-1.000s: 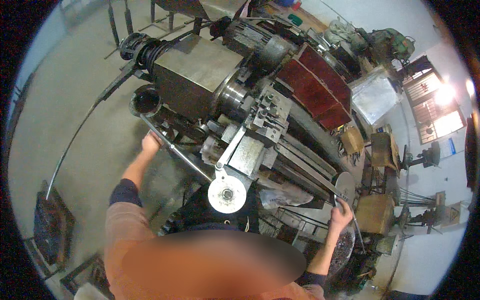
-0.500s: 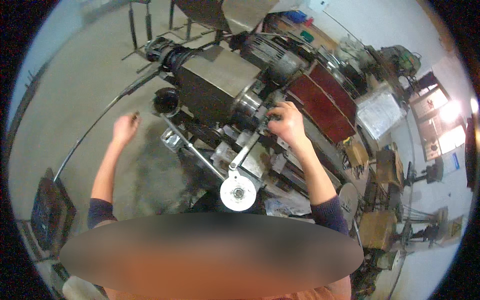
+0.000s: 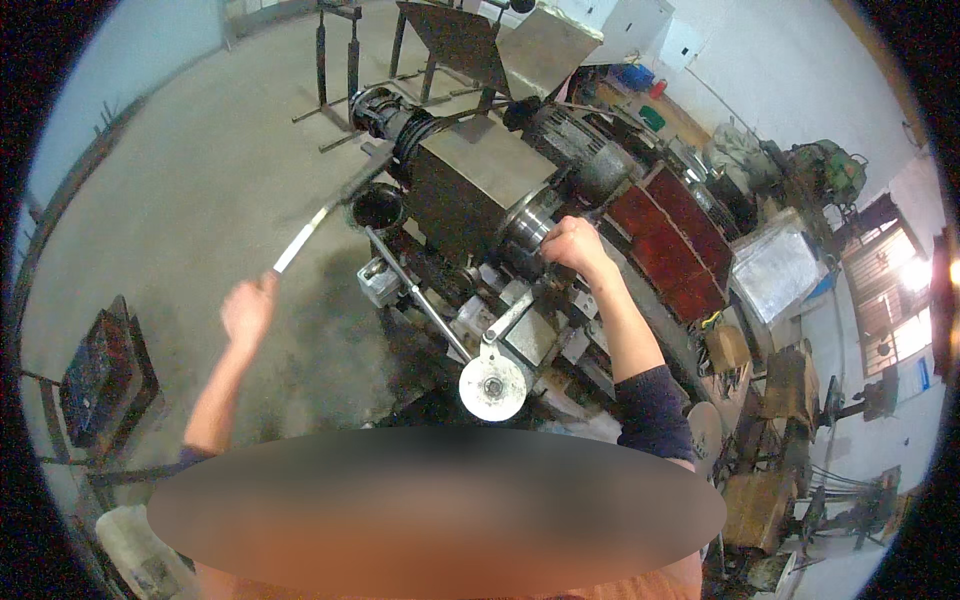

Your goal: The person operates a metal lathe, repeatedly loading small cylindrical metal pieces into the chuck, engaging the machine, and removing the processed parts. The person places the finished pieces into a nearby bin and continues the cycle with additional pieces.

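Note:
My left hand (image 3: 248, 312) is closed around the near end of a long rod (image 3: 303, 242). The rod slants up to the rear end of a lathe-like machine (image 3: 475, 175), and its nearer stretch shines white. My right hand (image 3: 577, 245) is closed, fingertips at the front face of the machine's shiny round chuck (image 3: 530, 222). Whatever its fingers hold is hidden from view. Below the chuck, a pale round disc (image 3: 492, 388) sits on an arm, and a straight metal bar (image 3: 425, 298) leads up from near it.
Right of the chuck stands a dark red box-shaped cover (image 3: 672, 240), with a motor (image 3: 585, 145) behind it. A silvery wrapped block (image 3: 778, 262) lies farther right. A dark tray (image 3: 108, 380) is at the left, and a metal stand (image 3: 455, 45) at the back.
My left hand has taken hold of the rod, whose line has shifted with it. My right hand has closed in against the chuck face. The whole view has shifted.

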Demonstrator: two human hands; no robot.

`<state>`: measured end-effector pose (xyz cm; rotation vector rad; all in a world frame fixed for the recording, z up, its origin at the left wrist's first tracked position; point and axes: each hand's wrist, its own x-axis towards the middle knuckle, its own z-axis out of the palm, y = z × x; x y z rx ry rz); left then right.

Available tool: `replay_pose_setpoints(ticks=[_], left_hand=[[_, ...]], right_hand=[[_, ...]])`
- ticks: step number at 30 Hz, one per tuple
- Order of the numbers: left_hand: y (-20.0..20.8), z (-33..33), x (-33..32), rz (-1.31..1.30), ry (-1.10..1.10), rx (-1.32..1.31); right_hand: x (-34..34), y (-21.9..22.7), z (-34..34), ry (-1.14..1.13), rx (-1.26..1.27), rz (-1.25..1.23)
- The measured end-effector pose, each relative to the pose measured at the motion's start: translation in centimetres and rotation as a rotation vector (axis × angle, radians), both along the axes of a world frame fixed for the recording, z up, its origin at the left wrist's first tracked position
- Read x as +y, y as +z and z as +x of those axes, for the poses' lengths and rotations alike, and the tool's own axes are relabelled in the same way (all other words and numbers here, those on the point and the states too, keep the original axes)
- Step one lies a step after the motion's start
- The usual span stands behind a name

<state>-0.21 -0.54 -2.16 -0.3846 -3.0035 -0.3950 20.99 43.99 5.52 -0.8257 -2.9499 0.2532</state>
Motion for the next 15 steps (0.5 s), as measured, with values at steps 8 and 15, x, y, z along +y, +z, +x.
replay_pose_setpoints(ticks=[8,15], left_hand=[[4.5,2.6,1.7,-0.136,-0.239,-0.019],[9.0,10.8,14.6,0.702,-0.980,-0.400]], right_hand=[[-3.9,2.7,3.2,0.126,0.256,0.163],[-14.9,4.2,9.2,0.576,0.495,-0.004]])
